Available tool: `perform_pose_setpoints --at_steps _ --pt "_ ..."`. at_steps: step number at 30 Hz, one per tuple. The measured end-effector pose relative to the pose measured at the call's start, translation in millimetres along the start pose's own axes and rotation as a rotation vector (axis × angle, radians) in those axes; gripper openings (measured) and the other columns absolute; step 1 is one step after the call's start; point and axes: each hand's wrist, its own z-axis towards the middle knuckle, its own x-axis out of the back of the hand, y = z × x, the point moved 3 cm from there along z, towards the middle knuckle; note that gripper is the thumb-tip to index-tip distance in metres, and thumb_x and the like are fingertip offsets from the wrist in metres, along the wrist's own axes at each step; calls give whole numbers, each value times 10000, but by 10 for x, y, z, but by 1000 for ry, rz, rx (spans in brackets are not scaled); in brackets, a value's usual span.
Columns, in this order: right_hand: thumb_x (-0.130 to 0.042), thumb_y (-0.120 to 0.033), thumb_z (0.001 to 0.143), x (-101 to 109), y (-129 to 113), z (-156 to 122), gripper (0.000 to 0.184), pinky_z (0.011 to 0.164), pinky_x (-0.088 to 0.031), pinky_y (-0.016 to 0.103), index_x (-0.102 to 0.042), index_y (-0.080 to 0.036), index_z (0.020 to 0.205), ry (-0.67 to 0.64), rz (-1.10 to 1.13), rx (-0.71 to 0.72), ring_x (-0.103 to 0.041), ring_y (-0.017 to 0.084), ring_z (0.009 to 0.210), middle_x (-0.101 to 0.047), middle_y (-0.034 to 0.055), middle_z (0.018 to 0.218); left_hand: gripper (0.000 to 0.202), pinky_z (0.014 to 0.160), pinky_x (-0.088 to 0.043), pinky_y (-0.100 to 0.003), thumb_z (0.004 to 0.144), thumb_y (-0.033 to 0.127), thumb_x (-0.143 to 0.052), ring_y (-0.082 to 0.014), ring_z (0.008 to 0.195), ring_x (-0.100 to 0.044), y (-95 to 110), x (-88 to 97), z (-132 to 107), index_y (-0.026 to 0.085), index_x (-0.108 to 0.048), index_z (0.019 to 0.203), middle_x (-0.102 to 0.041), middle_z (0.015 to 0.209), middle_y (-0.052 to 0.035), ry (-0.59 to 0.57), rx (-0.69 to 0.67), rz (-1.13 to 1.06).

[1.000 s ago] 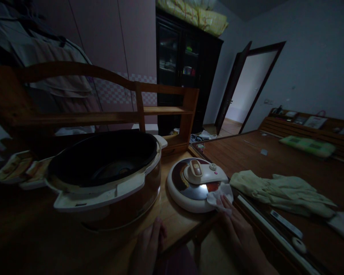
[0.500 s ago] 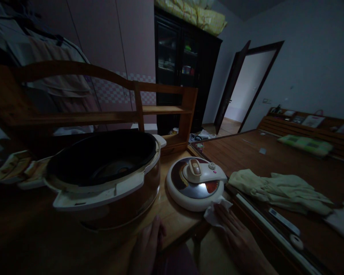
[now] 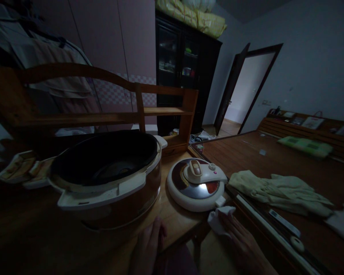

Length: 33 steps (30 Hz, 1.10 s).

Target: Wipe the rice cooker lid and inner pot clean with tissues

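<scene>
My right hand point(image 3: 237, 235) holds a crumpled white tissue point(image 3: 219, 219) under its fingers, just off the near right edge of the pressure cooker lid point(image 3: 174, 191). The lid lies on the wooden table, its beige handle and brown knob facing up. A small white tab sticks out of its rim beside the tissue. Low in the middle, my left hand point(image 3: 149, 240) rests at the table's near edge, fingers loosely curled, with nothing visible in them. To its left stands the open electric pressure cooker point(image 3: 126, 210), brown and white, with a dark inner pot.
A wooden shelf rail point(image 3: 109, 116) runs behind the cooker. On the right is a wide brown surface point(image 3: 229, 151) with a pale green cloth point(image 3: 275, 191), a slim white device point(image 3: 285, 222) and a white roll point(image 3: 297, 243). A dark cabinet point(image 3: 186, 61) and open door stand farther back.
My right hand and the tissue have moved slightly right and down, off the lid's rim, uncovering the white tab. My left hand stays almost where it was.
</scene>
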Motion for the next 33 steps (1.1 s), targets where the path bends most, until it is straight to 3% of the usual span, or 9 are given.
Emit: perform_pose_setpoints --at_steps 4,7,11,15,19,25,28,33 --pt "-423 -116 910 89 83 -161 617 1163 -322 487 -298 -114 1514 91 118 -119 -238 303 1456 -316 121 1560 710 629 -485 -310 787 830 -268 -199 618 -581 -9 14 -8 215 -583 628 -620 632 -57 6 -58 -2" --pt "-387 -147 940 214 140 -124 587 1195 -232 518 -303 -185 1519 185 203 -301 -185 282 1474 -312 65 1569 716 642 -489 -312 801 817 -258 -200 633 -589 -37 8 3 207 -596 638 -629 652 -59 -12 -81 -8" --pt "-340 -284 993 369 174 215 502 1209 -162 531 -362 -254 1494 223 383 -592 -214 263 1470 -316 17 1570 690 643 -483 -303 835 773 -277 -195 635 -591 -74 3 10 201 -616 653 -628 649 -54 -22 -55 13" --pt "-358 -417 997 385 171 554 476 1201 -176 505 -460 -267 1437 224 659 -799 -294 260 1442 -379 16 1539 651 690 -485 -303 843 749 -313 -205 700 -606 -102 22 -5 203 -642 708 -654 715 -61 8 -70 32" --pt "-392 -466 982 326 116 676 468 1196 -178 487 -535 -266 1381 160 813 -872 -347 262 1416 -476 23 1476 629 719 -474 -307 878 707 -307 -199 698 -598 -137 7 -9 198 -646 729 -637 714 -46 -17 -75 30" --pt "-433 -489 956 327 -24 655 468 1199 -152 451 -567 -281 1352 184 821 -866 -335 259 1423 -442 9 1497 683 602 -445 -292 856 757 -250 -183 594 -560 -68 -26 -19 205 -606 672 -588 621 -26 -56 -59 -9" --pt "-471 -532 922 270 -17 565 504 1181 -214 450 -610 -246 1312 237 886 -999 -405 280 1382 -521 36 1435 689 611 -456 -296 837 777 -257 -186 593 -566 -11 -5 -30 208 -600 655 -598 620 -34 -37 -70 8" --pt "-555 -663 795 118 65 261 661 977 -484 437 -732 -119 1126 518 992 -1425 -622 362 1134 -723 113 1122 686 638 -477 -303 821 788 -273 -199 635 -590 4 13 -39 209 -612 682 -626 657 -51 -17 -69 29"
